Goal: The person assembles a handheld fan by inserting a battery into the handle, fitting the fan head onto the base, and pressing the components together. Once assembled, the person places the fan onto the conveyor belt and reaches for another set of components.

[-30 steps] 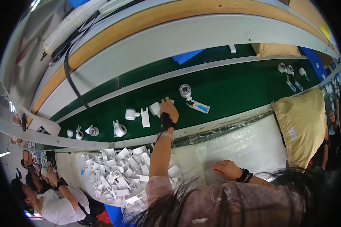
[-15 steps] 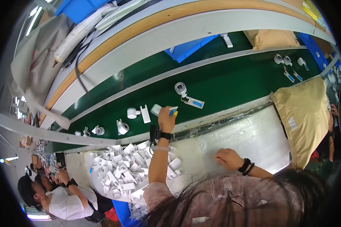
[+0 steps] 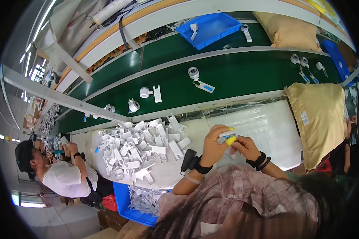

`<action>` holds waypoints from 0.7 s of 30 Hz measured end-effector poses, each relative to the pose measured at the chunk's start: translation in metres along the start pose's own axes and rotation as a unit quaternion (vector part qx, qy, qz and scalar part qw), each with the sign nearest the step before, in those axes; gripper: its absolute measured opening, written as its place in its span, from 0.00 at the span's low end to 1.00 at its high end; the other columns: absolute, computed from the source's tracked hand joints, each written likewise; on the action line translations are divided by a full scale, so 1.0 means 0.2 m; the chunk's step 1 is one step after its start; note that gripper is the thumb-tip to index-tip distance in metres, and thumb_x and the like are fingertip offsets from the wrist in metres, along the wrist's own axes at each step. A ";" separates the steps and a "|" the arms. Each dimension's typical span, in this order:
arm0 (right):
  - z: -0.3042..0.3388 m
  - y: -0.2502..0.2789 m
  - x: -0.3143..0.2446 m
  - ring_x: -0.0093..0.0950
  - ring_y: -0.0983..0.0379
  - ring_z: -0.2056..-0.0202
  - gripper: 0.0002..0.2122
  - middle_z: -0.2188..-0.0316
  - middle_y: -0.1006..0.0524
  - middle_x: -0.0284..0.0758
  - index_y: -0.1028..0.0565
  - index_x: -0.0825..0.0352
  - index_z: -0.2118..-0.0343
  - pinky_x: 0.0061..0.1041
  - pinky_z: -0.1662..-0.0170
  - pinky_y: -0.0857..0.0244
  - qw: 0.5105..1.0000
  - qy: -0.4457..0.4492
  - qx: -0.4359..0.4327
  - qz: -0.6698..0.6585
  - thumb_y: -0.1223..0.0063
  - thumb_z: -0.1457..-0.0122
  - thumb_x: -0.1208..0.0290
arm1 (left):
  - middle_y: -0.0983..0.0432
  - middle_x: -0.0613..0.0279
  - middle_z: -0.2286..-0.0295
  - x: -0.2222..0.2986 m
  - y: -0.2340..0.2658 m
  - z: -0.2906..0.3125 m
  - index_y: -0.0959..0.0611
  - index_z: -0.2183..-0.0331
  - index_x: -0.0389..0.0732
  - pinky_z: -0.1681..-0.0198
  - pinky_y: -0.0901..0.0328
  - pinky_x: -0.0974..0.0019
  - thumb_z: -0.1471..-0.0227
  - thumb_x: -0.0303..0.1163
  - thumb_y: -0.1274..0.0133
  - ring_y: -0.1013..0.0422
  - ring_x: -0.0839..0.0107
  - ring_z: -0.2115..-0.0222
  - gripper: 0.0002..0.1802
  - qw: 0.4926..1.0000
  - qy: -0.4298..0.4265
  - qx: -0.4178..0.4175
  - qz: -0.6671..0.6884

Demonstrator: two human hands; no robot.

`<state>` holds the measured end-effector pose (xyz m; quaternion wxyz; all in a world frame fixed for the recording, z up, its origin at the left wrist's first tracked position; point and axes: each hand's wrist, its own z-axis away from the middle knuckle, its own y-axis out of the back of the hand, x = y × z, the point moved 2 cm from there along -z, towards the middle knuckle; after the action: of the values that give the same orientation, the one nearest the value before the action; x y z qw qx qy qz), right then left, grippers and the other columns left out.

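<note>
Above the near side of the workbench my left hand (image 3: 214, 146) grips a small white plastic part (image 3: 226, 134) with a bit of blue on it. Yellow covers show on fingertips of that hand. My right hand (image 3: 247, 148) meets it from the right, its fingers closed against the same part; their exact hold is partly hidden. To the left of my hands lies a pile of white plastic housings (image 3: 137, 145). On the green conveyor belt (image 3: 243, 75) beyond stand a round-headed white device (image 3: 193, 73) with a blue-marked plate and another white device (image 3: 145, 93).
Clear plastic film covers the bench (image 3: 267, 123) on the right, beside a tan sack (image 3: 317, 119). A blue bin (image 3: 125, 207) of white parts stands below the left edge. A blue tray (image 3: 211, 30) sits behind the belt. A co-worker (image 3: 68, 179) works at the left.
My left hand has come back from the belt with the white part and met my right hand over the bench. The view has shifted too.
</note>
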<state>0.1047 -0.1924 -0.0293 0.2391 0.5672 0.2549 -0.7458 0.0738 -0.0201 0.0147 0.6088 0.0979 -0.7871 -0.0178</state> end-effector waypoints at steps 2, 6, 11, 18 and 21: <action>0.06 0.02 0.03 0.16 0.28 0.75 0.09 0.77 0.23 0.30 0.26 0.72 0.60 0.16 0.70 0.36 0.999 0.038 0.010 0.013 0.46 0.40 0.73 | 0.27 0.61 0.61 0.01 0.05 0.07 0.23 0.58 0.36 0.54 0.34 0.70 0.53 0.17 0.42 0.29 0.71 0.58 0.17 0.997 0.058 -0.011 0.053; 0.16 0.03 0.00 0.15 0.28 0.74 0.08 0.75 0.23 0.30 0.25 0.71 0.62 0.15 0.71 0.35 0.998 0.058 0.013 0.027 0.42 0.44 0.76 | 0.25 0.61 0.58 -0.01 0.09 0.22 0.23 0.58 0.35 0.52 0.35 0.70 0.49 0.22 0.44 0.29 0.72 0.57 0.14 0.960 0.191 -0.065 0.194; 0.22 -0.04 -0.05 0.14 0.27 0.73 0.09 0.73 0.22 0.31 0.25 0.71 0.63 0.15 0.69 0.33 0.996 0.085 -0.022 -0.008 0.39 0.46 0.75 | 0.30 0.62 0.52 -0.03 -0.06 0.41 0.38 0.43 0.40 0.53 0.34 0.70 0.43 0.31 0.49 0.32 0.72 0.52 0.28 0.871 0.363 -0.210 0.256; 0.27 -0.03 -0.03 0.14 0.27 0.72 0.08 0.73 0.22 0.32 0.24 0.72 0.65 0.15 0.68 0.33 0.978 0.182 0.085 0.051 0.39 0.47 0.77 | 0.31 0.64 0.54 -0.13 -0.16 0.55 0.32 0.46 0.37 0.48 0.38 0.71 0.42 0.30 0.49 0.33 0.74 0.53 0.23 0.898 0.285 -0.168 0.290; 0.28 0.00 -0.03 0.14 0.28 0.73 0.08 0.73 0.22 0.31 0.25 0.72 0.65 0.15 0.69 0.34 0.972 0.197 0.120 0.033 0.40 0.47 0.79 | 0.31 0.65 0.54 -0.10 -0.18 0.55 0.31 0.47 0.38 0.49 0.38 0.70 0.42 0.29 0.50 0.33 0.74 0.53 0.22 0.923 0.249 -0.168 0.243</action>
<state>0.0647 -0.2286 -0.0108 0.1390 0.7358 0.1863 -0.6361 -0.0225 -0.0625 -0.0374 0.7782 -0.1984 -0.5954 0.0237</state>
